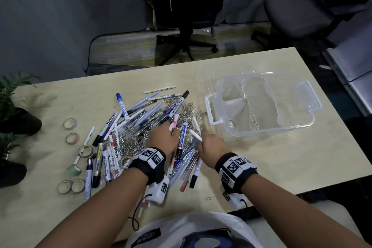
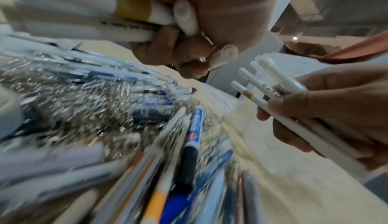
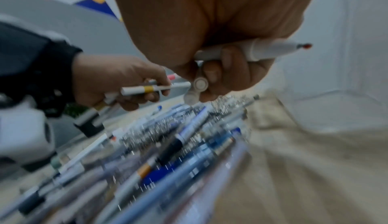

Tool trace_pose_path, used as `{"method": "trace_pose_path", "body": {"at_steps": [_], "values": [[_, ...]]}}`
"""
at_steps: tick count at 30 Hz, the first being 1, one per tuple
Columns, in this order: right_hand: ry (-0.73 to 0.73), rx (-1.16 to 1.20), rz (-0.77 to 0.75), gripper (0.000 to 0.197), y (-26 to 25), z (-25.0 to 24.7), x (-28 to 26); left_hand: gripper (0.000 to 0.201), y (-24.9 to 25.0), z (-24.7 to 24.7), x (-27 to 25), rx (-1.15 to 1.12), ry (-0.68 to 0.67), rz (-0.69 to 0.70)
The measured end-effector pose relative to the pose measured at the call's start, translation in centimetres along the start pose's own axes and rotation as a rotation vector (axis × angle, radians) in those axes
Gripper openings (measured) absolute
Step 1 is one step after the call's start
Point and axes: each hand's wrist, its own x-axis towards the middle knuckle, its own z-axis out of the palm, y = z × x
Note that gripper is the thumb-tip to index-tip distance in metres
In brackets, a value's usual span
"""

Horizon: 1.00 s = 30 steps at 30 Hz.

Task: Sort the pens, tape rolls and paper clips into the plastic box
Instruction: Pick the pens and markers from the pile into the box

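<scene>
On my head view the clear plastic box sits at the right of the pale table, its moulded dividers splitting it into compartments; I can make out no pens, tape or clips in any of them, though one small pale round thing lies near its front wall and I cannot tell what it is. What looks like the clear lid lies flat just behind and left of the box. Everything to be sorted is outside it: the pile of pens is heaped over a tangle of paper clips in the middle of the table, just left of the box, and the tape rolls lie scattered well to the left, apart from the heap. Both my hands are down over the near side of the pile, knuckles up, each wrist wrapped in a black band with printed markers. My left hand has its fingers curled round a bundle of white markers, one with a mustard band, their ends sticking out past the fist. My right hand, just beside it and nearer the box, grips its own handful of white pens, fingers wrapped round the barrels with the caps fanned out ahead. The two fists sit close together but do not touch.
</scene>
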Motion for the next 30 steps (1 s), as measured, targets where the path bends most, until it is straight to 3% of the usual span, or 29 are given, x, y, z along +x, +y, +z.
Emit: {"method": "trace_pose_path", "body": {"at_steps": [3,5,13,18,25,30], "values": [[0.037,0.065,-0.103,0.033,-0.6,-2.0,-0.4,0.025,1.5,-1.4,0.4,-0.059,0.054,0.043],[0.053,0.152,-0.126,0.023,-0.6,-3.6,-0.5,0.022,3.1,-2.2,0.7,-0.066,0.068,0.077],[0.183,0.440,-0.083,0.022,0.9,-9.5,-2.7,0.024,12.7,-3.7,1.3,-0.140,0.132,0.169],[0.296,0.452,-0.055,0.023,4.9,-13.9,-3.5,0.020,17.8,-3.7,0.9,-0.168,0.133,0.219],[0.384,0.364,0.188,0.019,15.1,-19.3,-3.7,0.021,25.9,-0.9,2.1,-0.165,-0.070,0.287],[0.372,0.299,0.311,0.025,20.2,-20.8,-2.7,0.023,30.9,3.1,2.8,-0.128,-0.195,0.230]]}}
